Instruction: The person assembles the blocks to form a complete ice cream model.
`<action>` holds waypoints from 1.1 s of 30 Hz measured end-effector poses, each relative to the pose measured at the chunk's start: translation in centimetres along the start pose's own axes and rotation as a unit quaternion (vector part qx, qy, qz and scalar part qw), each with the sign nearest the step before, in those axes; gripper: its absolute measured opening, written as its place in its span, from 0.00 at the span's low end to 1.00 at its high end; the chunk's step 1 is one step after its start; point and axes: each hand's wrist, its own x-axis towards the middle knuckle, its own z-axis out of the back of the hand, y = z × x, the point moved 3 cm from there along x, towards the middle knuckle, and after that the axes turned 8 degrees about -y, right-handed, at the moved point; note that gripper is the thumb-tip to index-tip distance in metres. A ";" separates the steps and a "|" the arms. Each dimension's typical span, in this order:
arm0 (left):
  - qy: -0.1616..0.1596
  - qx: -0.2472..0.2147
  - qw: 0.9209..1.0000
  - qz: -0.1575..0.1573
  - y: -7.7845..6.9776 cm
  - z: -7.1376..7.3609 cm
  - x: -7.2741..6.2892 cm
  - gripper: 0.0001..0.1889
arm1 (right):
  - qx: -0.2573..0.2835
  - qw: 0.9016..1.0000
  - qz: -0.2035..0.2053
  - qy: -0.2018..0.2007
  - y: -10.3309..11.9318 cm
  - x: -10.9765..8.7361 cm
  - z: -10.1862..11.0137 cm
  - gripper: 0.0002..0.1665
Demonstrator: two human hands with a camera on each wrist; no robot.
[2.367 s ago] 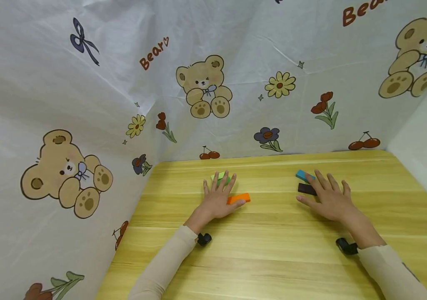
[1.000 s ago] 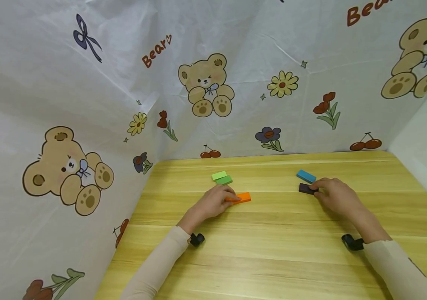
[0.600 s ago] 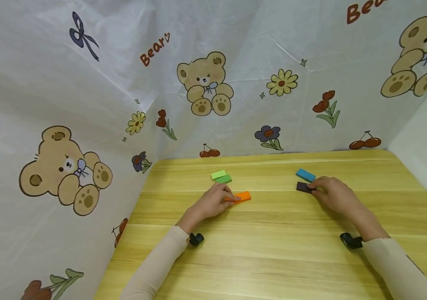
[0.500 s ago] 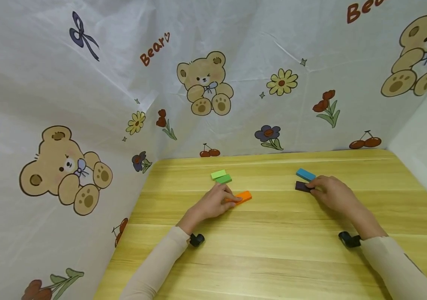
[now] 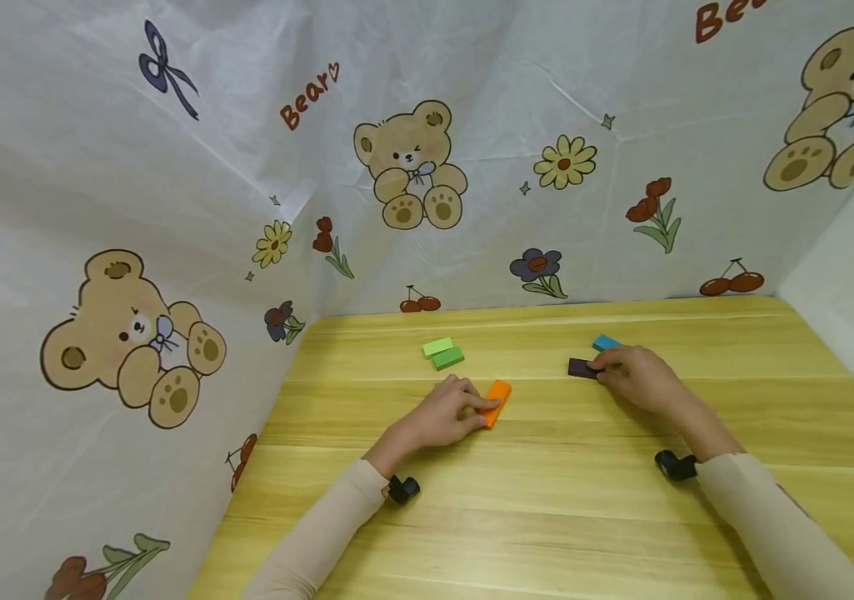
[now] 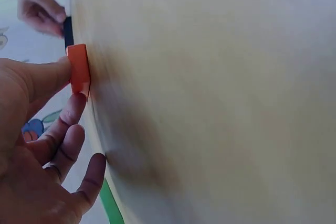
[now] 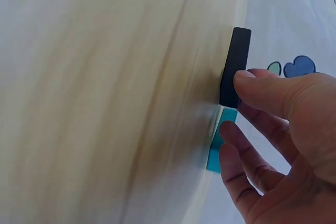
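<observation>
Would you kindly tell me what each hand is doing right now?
Left hand: holding the orange block.
Right hand: holding the black block.

The person's left arm (image 5: pixel 325 525) and right arm (image 5: pixel 775 525) stretch forward — left hand (image 5: pixel 441 414) and right hand (image 5: pixel 640 380) each pinch between thumb (image 6: pixel 50 77) and fingers (image 6: pixel 74 109), the remaining fingers bent.

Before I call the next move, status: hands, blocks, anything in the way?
Left hand pinches orange block. Right hand pinches black block. Blue block close by right hand, could get nudged. Light green block, dark green block beyond left hand.
</observation>
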 end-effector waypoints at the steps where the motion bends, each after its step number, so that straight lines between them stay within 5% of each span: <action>1: -0.001 0.000 1.000 -0.002 -0.2 -0.2 0.0 0.20 | 0.004 1.000 0.002 0.000 0.1 0.2 -0.2 0.13; 19: -0.015 0.049 0.998 -0.025 -5.2 -2.7 2.0 0.23 | 0.054 0.998 0.037 0.009 2.2 2.7 -3.0 0.11; 33: -0.048 0.074 0.996 0.001 -6.9 -3.7 3.6 0.22 | 0.044 0.997 0.048 0.036 4.3 4.7 -5.0 0.11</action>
